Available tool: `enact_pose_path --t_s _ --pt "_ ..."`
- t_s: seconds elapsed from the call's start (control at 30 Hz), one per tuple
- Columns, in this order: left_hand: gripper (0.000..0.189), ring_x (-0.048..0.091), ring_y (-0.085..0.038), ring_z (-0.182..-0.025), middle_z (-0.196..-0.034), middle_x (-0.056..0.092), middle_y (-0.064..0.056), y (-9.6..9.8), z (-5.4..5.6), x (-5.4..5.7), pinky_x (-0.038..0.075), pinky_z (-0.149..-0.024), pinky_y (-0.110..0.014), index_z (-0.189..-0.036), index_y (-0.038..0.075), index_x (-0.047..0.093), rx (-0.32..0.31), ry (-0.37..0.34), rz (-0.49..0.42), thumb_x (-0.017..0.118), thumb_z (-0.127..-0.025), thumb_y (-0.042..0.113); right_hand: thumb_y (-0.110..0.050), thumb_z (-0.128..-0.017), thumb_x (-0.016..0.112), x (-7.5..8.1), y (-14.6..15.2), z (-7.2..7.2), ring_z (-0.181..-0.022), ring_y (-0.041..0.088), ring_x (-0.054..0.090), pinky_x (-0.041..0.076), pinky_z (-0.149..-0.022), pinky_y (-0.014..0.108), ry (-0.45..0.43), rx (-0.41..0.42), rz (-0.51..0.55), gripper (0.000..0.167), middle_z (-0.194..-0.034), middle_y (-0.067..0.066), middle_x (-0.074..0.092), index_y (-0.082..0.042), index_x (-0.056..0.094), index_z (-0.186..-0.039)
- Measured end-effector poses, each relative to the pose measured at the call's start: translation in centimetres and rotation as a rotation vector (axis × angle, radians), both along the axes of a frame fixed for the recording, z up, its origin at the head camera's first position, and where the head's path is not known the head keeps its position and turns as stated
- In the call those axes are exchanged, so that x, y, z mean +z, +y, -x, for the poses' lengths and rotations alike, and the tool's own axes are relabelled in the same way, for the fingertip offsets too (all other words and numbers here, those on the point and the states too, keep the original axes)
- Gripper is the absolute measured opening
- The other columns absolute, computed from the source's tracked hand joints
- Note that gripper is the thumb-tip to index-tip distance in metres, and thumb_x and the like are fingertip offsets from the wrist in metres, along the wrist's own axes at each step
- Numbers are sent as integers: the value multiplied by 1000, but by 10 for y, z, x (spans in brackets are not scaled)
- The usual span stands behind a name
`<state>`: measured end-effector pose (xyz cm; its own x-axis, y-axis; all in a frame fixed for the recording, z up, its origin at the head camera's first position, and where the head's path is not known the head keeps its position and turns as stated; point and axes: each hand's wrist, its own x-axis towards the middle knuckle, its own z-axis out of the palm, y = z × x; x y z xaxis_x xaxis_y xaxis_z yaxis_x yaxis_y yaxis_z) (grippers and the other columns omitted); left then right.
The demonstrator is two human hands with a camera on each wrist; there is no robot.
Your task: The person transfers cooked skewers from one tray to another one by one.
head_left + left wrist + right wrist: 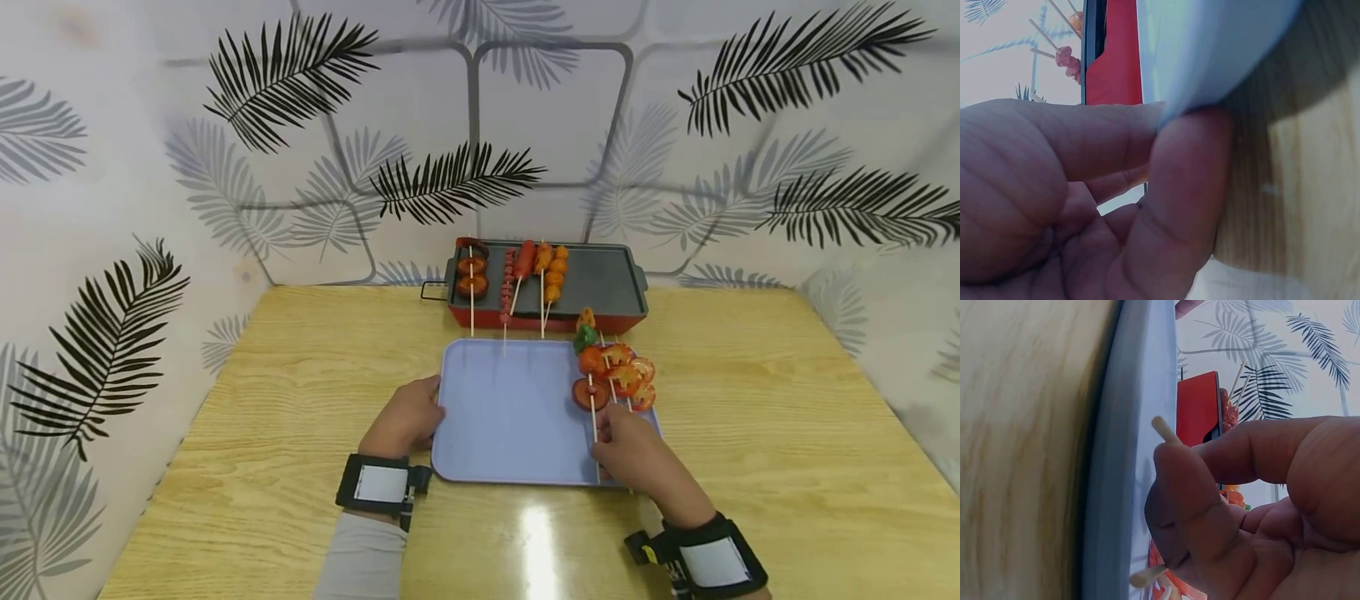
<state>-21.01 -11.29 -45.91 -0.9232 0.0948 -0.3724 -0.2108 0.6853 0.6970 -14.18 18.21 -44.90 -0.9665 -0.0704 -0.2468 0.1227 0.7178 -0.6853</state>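
Note:
My left hand (408,417) pinches the left edge of a pale blue tray (510,417); in the left wrist view thumb and finger close on its rim (1210,50). Over the tray's right side, my right hand (633,450) pinches the bare stick of a mixed vegetable skewer (590,394). It bears a brown round slice, a red-orange ball, a green piece and an orange slice. Beside it on the tray lie skewers of red-orange slices (624,380). In the right wrist view the held stick's end (1164,429) pokes past the fingertips, with another stick end (1146,576) below.
Behind the tray stands a red and black grill (600,275) with a wire handle at its left. On its left half lie a skewer of brown slices (472,285), a pink skewer (507,287), a red sausage skewer (525,260) and orange ones (555,279). A patterned wall rises behind.

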Motion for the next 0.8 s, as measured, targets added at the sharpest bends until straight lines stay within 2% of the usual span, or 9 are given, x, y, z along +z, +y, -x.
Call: enact_pose_path --t_s 0.6,0.8 --pt "58 56 -18 -52 -125 59 -20 0 0 1 50 -50 -28 -153 4 37 -10 8 -2 52 -97 2 1 -87 60 2 1 -5 -58 17 59 47 -52 32 -31 25 -5 17 -77 8 56 3 53 -102" --pt "57 60 -19 -60 -127 59 -19 0 0 1 51 -52 -29 -153 4 38 -12 10 -8 52 -97 2 1 -88 60 4 1 -7 -58 17 58 45 -53 32 -37 65 1 15 -76 7 55 3 53 -101"
